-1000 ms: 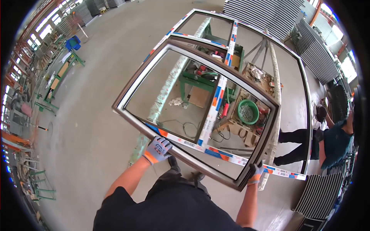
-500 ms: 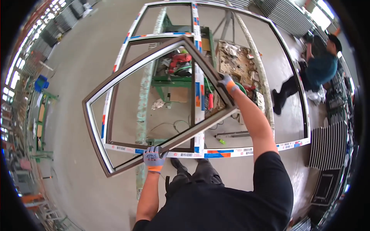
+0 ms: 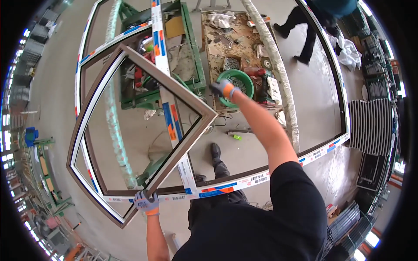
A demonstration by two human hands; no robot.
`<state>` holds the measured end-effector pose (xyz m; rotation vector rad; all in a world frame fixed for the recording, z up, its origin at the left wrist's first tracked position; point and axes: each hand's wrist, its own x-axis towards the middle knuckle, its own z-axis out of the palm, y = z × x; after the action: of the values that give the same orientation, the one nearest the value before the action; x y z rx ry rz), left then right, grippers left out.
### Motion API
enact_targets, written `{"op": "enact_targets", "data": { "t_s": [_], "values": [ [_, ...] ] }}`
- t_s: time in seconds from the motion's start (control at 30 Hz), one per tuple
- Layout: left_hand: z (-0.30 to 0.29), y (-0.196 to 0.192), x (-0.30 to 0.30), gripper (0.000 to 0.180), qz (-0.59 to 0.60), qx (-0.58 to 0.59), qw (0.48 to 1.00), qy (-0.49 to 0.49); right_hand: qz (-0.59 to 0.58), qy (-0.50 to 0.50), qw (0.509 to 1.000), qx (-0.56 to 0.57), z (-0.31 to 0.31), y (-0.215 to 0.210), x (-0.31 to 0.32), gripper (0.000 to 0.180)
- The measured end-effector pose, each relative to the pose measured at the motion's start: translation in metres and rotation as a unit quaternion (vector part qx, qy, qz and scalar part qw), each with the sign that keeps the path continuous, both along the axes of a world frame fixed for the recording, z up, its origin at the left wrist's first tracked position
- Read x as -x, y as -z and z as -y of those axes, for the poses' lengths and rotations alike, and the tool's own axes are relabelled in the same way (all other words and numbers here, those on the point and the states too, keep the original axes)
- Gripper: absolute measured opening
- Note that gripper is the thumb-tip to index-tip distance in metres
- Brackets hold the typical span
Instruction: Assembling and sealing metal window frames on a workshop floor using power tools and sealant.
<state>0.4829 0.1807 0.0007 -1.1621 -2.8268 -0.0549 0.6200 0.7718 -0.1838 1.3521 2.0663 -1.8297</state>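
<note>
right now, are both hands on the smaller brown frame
No, only the left hand grips the brown frame; the right hand is off it, by the green bowl.

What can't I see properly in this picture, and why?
In the head view:
- Other person: head cut off by the top edge.
- Big frame: far end, likewise.
- Right hand: too blurred to tell if it touches the green bowl.
- Bits in the bowl: too small to name.
- Left hand: grip underneath hidden by the brown frame.
</note>
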Motion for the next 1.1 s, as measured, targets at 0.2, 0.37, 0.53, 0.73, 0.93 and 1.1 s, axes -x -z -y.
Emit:
{"op": "enact_targets", "data": {
  "t_s": [0.2, 0.37, 0.53, 0.73, 0.93, 1.1],
  "values": [
    [-0.022, 0.021, 0.001, 0.035, 0.025, -0.04, 0.996, 0.069, -0.004, 0.159, 0.983, -0.097, 0.066, 0.152, -0.039, 0.027],
    [0.007, 0.005, 0.0, 0.042, 0.024, 0.005, 0.999, 0.047, 0.056, 0.267, 0.948, -0.164, 0.114, 0.116, 0.035, 0.031],
    [0.006, 0.011, -0.001, 0.039, 0.015, -0.036, 0.998, 0.053, -0.044, 0.129, 0.981, -0.139, 0.102, 0.106, 0.026, 0.026],
    [0.006, 0.016, 0.001, 0.039, 0.012, -0.024, 0.998, 0.055, -0.029, 0.111, 0.972, -0.205, 0.103, 0.089, 0.015, 0.019],
    [0.009, 0.006, 0.001, 0.038, -0.014, -0.024, 0.998, 0.058, 0.017, 0.077, 0.987, -0.14, 0.143, -0.006, 0.015, 0.02],
    [0.005, 0.012, -0.001, 0.045, 0.005, -0.003, 0.998, 0.064, -0.224, 0.047, 0.853, -0.47, 0.231, 0.065, 0.018, 0.023]
  ]
}}
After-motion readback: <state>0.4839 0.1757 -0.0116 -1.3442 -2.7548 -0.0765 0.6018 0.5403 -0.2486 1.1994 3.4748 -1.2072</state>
